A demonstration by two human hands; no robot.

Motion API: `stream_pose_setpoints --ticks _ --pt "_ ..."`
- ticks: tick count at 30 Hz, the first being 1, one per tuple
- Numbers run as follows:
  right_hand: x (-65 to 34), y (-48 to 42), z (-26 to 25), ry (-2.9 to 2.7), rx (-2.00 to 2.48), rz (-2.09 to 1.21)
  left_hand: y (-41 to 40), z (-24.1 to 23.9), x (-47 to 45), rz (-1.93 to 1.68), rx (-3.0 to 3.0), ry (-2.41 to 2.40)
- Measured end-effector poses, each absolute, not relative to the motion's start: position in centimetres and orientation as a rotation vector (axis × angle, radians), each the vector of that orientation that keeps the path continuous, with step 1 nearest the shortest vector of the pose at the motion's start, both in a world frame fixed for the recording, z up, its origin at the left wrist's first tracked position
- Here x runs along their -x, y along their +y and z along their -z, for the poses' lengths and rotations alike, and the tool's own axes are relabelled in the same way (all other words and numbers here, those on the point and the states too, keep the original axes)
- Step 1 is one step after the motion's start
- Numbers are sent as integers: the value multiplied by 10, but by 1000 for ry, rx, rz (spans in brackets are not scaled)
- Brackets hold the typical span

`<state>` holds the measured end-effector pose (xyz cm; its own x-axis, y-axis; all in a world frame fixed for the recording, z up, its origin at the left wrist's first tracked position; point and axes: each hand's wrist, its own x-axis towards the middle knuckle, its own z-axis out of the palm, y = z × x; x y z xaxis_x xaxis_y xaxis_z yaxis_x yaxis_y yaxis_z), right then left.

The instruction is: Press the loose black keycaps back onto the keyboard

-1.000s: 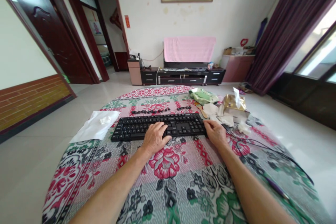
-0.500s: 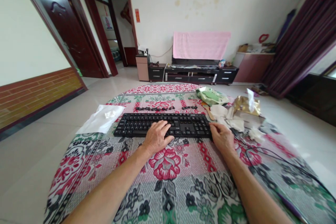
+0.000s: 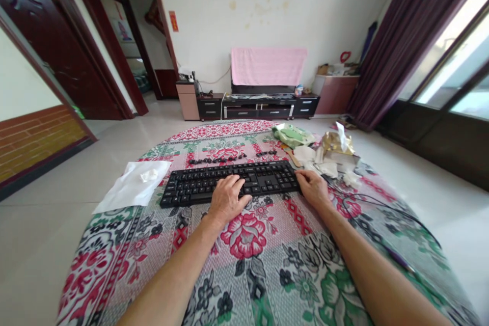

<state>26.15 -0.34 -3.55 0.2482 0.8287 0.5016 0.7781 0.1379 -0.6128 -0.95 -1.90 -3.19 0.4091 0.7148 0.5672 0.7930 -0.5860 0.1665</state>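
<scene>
A black keyboard (image 3: 198,196) lies on a flowered tablecloth in front of me. Over its middle right keys rests my left hand (image 3: 228,196), fingers stretched out and thumb apart near the front edge. My right hand (image 3: 312,186) pinches the keyboard's right end, thumb and fingers closed at the edge; the fingertips are partly hidden. Behind the keyboard, small black pieces that look like loose keycaps (image 3: 217,160) form a row, with a shorter group of them (image 3: 266,153) to the right. Part of the keyboard's right half looks bare of keys.
White paper (image 3: 126,188) with a small crumpled piece lies left. At right are a green packet (image 3: 292,136), a gold tissue pack (image 3: 338,143), crumpled tissues (image 3: 350,180) and a black cable (image 3: 385,201). A purple-handled tool (image 3: 399,260) lies near my right forearm. A low cabinet (image 3: 260,111) stands beyond.
The camera view has turned to the right, so the room and table appear shifted left and slightly rotated. Both hands keep their places on the keyboard.
</scene>
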Motion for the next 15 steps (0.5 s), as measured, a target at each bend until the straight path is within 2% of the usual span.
stream_pose_setpoints --ticks 15 --pt "-262 0 37 -1523 1650 -56 -20 30 8 901 2523 -1372"
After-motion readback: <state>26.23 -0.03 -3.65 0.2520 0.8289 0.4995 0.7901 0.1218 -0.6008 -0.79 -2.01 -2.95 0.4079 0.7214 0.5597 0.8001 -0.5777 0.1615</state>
